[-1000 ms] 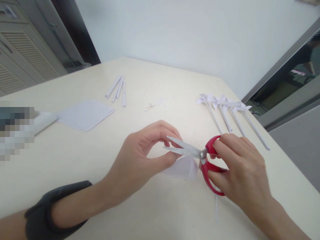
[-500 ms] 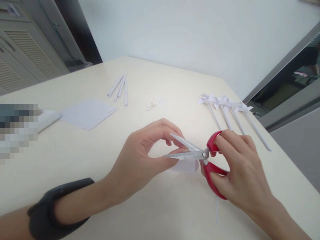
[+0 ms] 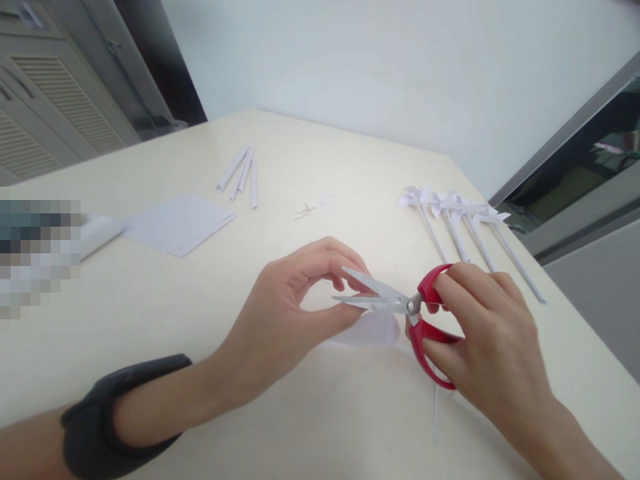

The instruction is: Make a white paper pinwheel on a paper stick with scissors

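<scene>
Right hand (image 3: pixel 487 333) grips scissors (image 3: pixel 400 307) (paper (image 3: pixel 373 330) seemingly beneath).

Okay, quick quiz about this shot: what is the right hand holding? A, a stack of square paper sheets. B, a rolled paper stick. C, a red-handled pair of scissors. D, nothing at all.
C: the right hand has its fingers through the red handles of the scissors, whose blades point at the small white paper piece pinched by the left hand.

Black wristband (image 3: pixel 95 427), bare forearms
</scene>
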Motion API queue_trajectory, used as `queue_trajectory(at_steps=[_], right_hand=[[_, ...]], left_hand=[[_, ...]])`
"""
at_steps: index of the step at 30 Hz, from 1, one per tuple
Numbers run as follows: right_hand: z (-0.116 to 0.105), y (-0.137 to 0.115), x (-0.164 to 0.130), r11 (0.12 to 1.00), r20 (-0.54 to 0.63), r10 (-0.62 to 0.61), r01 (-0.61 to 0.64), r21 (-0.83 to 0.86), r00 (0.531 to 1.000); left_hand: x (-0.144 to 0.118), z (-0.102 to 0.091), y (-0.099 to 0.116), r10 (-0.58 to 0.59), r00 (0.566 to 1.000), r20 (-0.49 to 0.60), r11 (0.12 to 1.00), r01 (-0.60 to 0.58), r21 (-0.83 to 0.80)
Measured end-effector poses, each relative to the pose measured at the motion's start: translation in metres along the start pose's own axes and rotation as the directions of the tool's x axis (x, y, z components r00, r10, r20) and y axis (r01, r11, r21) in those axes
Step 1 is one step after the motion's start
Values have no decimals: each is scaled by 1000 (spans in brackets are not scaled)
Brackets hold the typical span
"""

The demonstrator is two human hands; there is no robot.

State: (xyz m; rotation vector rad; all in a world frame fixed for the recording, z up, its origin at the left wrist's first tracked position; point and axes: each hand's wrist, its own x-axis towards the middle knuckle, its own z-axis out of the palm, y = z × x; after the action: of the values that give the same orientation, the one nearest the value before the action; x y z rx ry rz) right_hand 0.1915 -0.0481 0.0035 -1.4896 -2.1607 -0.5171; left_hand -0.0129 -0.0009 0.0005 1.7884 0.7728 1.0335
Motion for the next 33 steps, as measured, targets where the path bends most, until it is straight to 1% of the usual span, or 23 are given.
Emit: queue_trajectory(at_steps=[8, 14, 18, 25, 28, 33], right_hand=[[-1, 2, 2, 998, 1, -19, 19, -58, 1000], [-4, 3, 1, 998, 32, 0, 2, -63, 999], [-5, 3, 1, 998, 27, -5, 7, -60, 1000], [-3, 3, 3, 999, 22, -17, 18, -49, 1000], [-3, 3, 3, 999, 19, -20, 21, -47, 1000], [-4, 3, 1, 998, 8, -22, 23, -52, 1000]], left_hand=[[4, 2, -1, -73, 997, 28, 997, 74, -37], [4, 1, -1, -91, 994, 56, 994, 95, -62], [4, 1, -1, -75, 997, 36, 996, 77, -50], [1, 1, 1, -9, 1000, -19, 998, 10, 63], [0, 1, 1, 9, 1000, -30, 998, -8, 62], [0, 0, 1, -15, 1000, -19, 1000, 16, 19]])
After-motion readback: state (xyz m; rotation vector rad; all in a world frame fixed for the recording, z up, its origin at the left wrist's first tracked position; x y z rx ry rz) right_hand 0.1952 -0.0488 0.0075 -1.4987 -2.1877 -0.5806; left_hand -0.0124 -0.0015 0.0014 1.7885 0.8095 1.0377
